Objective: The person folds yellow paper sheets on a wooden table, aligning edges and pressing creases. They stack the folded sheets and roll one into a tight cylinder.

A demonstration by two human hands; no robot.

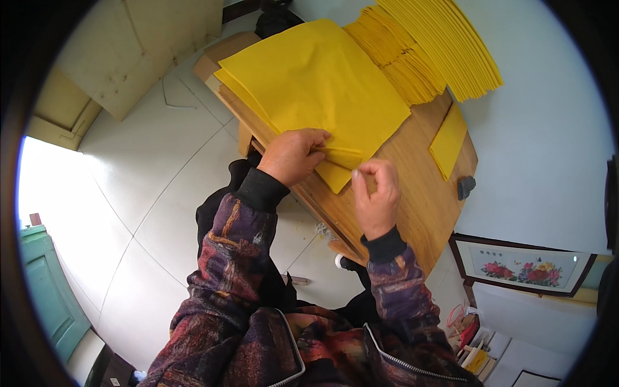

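A large yellow felt-like sheet, in more than one layer, lies over the left part of the wooden table. My left hand pinches its near edge, where a narrow strip is folded up between thumb and fingers. Just right of that fold is my right hand, with thumb and forefinger brought together and the other fingers curled. Whatever that pinch may hold is too small to make out. The right fingertips are close to the fold's end; whether they touch it I cannot tell.
Stacks of folded yellow pieces stand at the table's far end. A single folded yellow piece and a small dark object lie by the right edge of the wooden table. A framed flower picture is at the right.
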